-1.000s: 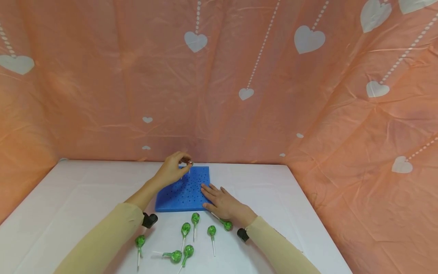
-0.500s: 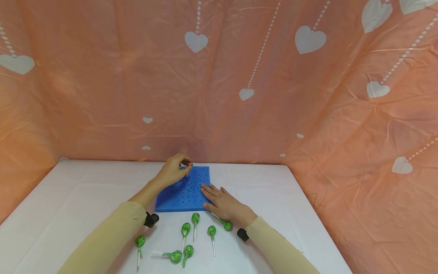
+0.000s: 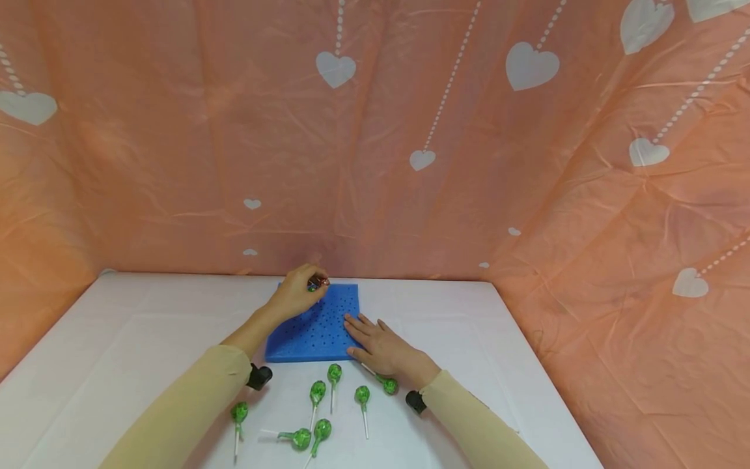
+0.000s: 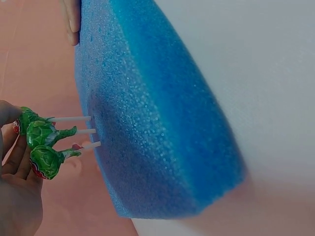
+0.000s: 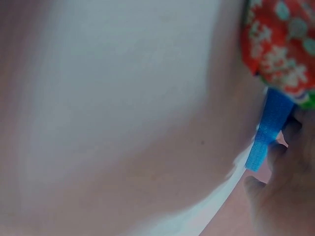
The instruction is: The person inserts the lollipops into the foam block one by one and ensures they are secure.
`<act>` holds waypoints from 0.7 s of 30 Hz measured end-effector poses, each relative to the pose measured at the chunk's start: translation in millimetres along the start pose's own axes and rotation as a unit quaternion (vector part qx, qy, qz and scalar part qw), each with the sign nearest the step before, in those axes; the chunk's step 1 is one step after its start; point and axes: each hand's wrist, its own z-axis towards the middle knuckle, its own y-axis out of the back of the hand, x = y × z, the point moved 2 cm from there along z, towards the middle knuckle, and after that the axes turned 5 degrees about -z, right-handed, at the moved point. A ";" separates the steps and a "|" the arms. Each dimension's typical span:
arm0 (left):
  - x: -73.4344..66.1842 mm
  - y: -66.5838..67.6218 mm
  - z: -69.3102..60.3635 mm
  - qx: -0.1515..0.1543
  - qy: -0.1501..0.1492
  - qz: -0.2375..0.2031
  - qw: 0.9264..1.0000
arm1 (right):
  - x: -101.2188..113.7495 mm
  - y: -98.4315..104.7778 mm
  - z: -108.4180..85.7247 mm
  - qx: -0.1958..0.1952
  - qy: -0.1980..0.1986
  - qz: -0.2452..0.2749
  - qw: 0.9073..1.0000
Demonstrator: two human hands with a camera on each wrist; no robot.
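At the far left of a blue foam block (image 3: 322,335) dotted with holes, my left hand (image 3: 295,293) pinches a lollipop (image 4: 27,118) by its wrapped head. The stick of that lollipop meets the block's face in the left wrist view. Two more green-and-red lollipops, a middle one (image 4: 42,135) and a nearer one (image 4: 47,161), stand with their sticks in the foam beside it. My right hand (image 3: 383,348) rests with straight fingers on the block's right edge. By its wrist lies a green lollipop (image 3: 389,385), its stick partly under the hand.
Several green lollipops lie in front of the block, among them one at the left (image 3: 239,412) and one near the middle (image 3: 362,395). The white table (image 3: 469,378) ends at an orange curtain (image 3: 375,163) with hearts.
My left hand has lowered slightly, and the pinched lollipop has come down onto the foam. My right hand and the loose lollipops have stayed in place.
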 end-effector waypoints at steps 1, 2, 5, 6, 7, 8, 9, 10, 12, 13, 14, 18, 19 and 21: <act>0.2 0.0 -0.1 -0.001 -0.001 0.001 1.000 | 0.0 0.1 0.0 0.000 0.000 0.001 1.000; 0.5 0.1 -0.2 -0.001 -0.001 0.002 1.000 | 0.0 0.0 0.0 0.000 0.000 0.001 1.000; 1.1 0.2 -0.5 -0.003 -0.001 0.003 1.000 | 0.0 0.4 -0.1 0.001 0.001 0.002 1.000; 1.2 0.1 -0.6 -0.003 -0.001 0.003 1.000 | 0.0 0.4 -0.2 0.001 0.001 0.003 1.000; 1.3 0.0 -0.6 -0.003 -0.001 0.002 1.000 | 0.0 0.6 -0.2 0.001 0.002 0.004 1.000; 1.4 -0.1 -0.7 -0.003 0.000 0.002 1.000 | 0.1 0.9 -0.3 0.001 0.002 0.004 1.000; 1.5 -0.2 -0.7 -0.003 0.001 0.002 1.000 | 0.2 1.1 -0.4 0.001 0.002 0.005 1.000; 1.8 -0.4 -0.6 -0.003 0.002 0.001 1.000 | 0.3 1.3 -0.5 0.001 0.003 0.006 1.000; 2.7 -0.9 -0.4 -0.001 0.006 -0.001 1.000 | 0.3 1.4 -0.6 0.001 0.003 0.007 1.000; 3.4 -1.1 -0.4 -0.001 0.007 -0.002 1.000 | 0.3 1.4 -0.6 0.001 0.003 0.007 1.000; 4.2 -1.4 -0.3 -0.001 0.009 -0.003 1.000 | 0.2 1.3 -0.5 0.001 0.003 0.007 1.000; 6.3 -2.1 -0.2 0.000 0.012 -0.008 1.000 | 0.0 0.7 -0.4 0.000 0.005 0.007 1.000; 6.5 -2.2 -0.2 -0.001 0.013 -0.009 1.000 | 0.0 0.7 -0.4 -0.001 0.005 0.006 1.000; 6.4 -2.4 -0.4 0.000 0.014 -0.007 1.000 | 0.1 1.0 -0.8 0.000 0.005 0.007 1.000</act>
